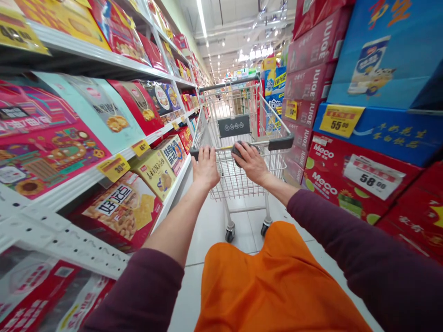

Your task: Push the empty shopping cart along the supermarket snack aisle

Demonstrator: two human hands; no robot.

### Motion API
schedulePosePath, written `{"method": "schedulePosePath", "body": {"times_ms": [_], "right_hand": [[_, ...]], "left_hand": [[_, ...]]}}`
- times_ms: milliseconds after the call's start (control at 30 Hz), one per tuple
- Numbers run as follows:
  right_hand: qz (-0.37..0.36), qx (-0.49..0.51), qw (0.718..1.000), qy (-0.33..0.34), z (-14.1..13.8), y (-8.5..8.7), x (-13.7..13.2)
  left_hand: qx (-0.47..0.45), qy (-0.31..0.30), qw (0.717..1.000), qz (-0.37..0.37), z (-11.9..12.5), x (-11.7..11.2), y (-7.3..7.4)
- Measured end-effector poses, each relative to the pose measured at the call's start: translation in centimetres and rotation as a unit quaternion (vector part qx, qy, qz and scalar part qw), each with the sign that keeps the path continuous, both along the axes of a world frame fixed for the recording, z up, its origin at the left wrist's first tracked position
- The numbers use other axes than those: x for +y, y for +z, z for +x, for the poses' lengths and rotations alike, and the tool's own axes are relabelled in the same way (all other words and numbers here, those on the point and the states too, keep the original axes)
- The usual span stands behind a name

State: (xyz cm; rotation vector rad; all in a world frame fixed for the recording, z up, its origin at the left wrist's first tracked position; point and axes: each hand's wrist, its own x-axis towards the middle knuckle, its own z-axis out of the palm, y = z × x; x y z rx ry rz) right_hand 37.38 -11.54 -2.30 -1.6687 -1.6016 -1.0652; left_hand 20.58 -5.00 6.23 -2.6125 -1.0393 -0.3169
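Observation:
A wire shopping cart (242, 177) stands in front of me, its handle toward me. My left hand (206, 167) is closed over the left part of the cart's handle (281, 142), near its dark grey end. My right hand (252, 160) presses a dark grey cloth (236, 151) against the middle of the same handle, fingers curled over it. Most of the cloth is hidden under the palm and fingers. Beyond the handle, a dark panel (234, 125) hangs in the cart.
Shelves (86, 173) of boxed snacks with yellow price tags run close along the left. Stacked drink cartons (367, 129) rise close on the right. White floor tiles (242, 226) lie beneath the cart, and an orange garment (270, 281) covers my lap.

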Motion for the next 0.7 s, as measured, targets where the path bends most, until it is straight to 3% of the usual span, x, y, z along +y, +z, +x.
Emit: {"method": "schedulePosePath", "body": {"times_ms": [300, 567, 700], "right_hand": [[-0.054, 0.047, 0.997, -0.002, -0.8, -2.8, 0.4], [-0.045, 0.040, 0.998, 0.013, 0.1, -4.9, -1.1], [0.016, 0.062, 0.998, -0.004, 1.4, -4.5, -2.4]], "left_hand": [[0.001, -0.011, 1.000, 0.013, 0.0, 0.0, 0.1], [0.004, -0.008, 1.000, 0.024, -0.2, 0.1, 0.1], [0.001, -0.009, 1.000, 0.021, -0.1, 0.0, 0.0]]}}
